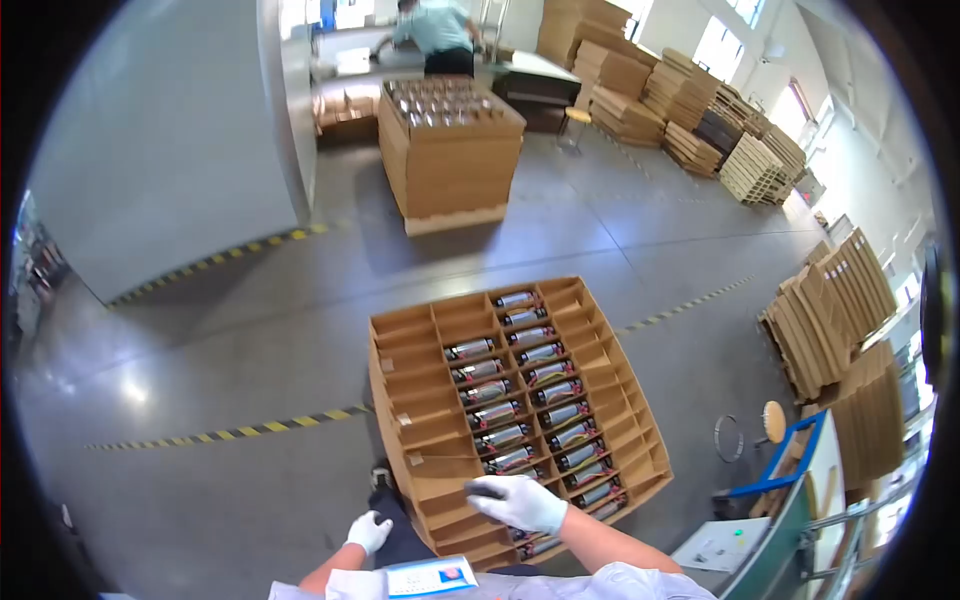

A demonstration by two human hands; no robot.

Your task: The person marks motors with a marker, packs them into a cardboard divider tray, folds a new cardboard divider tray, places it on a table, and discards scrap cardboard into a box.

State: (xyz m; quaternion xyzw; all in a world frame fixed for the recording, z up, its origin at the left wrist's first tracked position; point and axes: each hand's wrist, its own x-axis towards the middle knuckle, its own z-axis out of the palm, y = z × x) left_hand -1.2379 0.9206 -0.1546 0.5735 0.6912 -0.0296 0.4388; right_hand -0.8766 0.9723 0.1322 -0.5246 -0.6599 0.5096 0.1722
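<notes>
A big cardboard box (400, 455) with divider slots stands in front of me. Its two middle columns hold silver cylindrical parts (549, 373) with black ends and coloured wires. My right hand (522, 503), in a white glove, is over the near part of the box, its fingers closed around a dark part (484, 490). Most of that part is hidden by the glove, so its kind is unclear. My left hand (370, 533), also gloved, hangs by my leg left of the box, fingers slightly apart and holding nothing visible.
Ahead, a second box of parts (455, 165) sits on a pallet, with a person (440, 35) at a bench behind it. Cardboard stacks (835, 310) line the right side. A blue-framed workbench (790, 460) is close on my right; a grey partition (165, 140) rises at left.
</notes>
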